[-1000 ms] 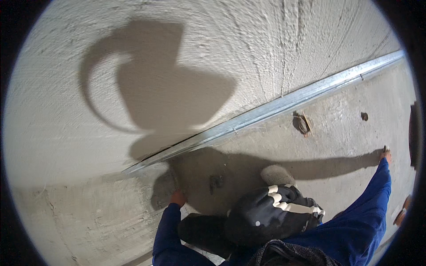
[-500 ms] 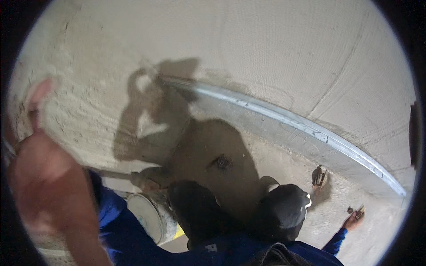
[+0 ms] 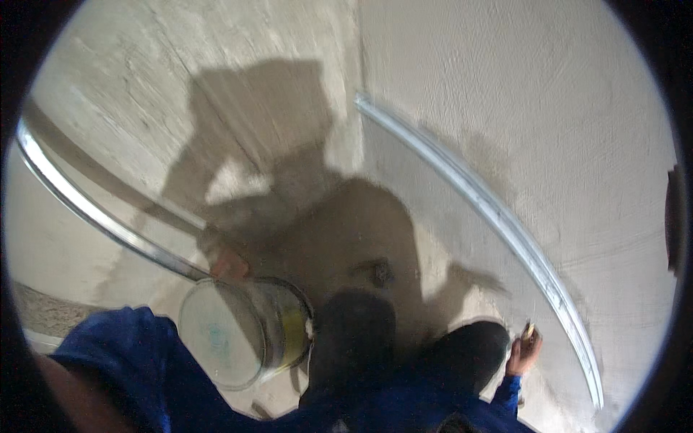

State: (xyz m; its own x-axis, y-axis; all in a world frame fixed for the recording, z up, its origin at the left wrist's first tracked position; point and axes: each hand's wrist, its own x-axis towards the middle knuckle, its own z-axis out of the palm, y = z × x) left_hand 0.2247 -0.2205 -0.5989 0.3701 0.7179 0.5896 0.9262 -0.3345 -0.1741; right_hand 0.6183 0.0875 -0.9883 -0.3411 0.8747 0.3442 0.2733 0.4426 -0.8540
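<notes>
My right hand (image 3: 525,352) is low at the right, past my knee. Its fingers are closed around a small tool with a yellowish part (image 3: 530,330); its kind is too small to tell. Close by, a long galvanised metal channel (image 3: 498,209) runs along the grey plastered surface. Of my left arm, only the blue sleeve (image 3: 119,346) and some bare forearm at the lower left edge show; the hand is out of the picture. Beyond that sleeve stands a round bucket (image 3: 191,339) with a pale top and some yellow on its side.
Another metal channel (image 3: 94,216) curves in from the left edge to behind the bucket. A reddish-brown thing at its end (image 3: 229,265) lies in shadow, unclear. My dark-clad knees (image 3: 354,332) are beside the bucket. A dark spot (image 3: 380,272) marks the grey surface in my shadow.
The view has turned, so the left channel and the bucket show more. My blurred left forearm has mostly dropped out of the picture at the lower left. My right hand appears closer to my knee.
</notes>
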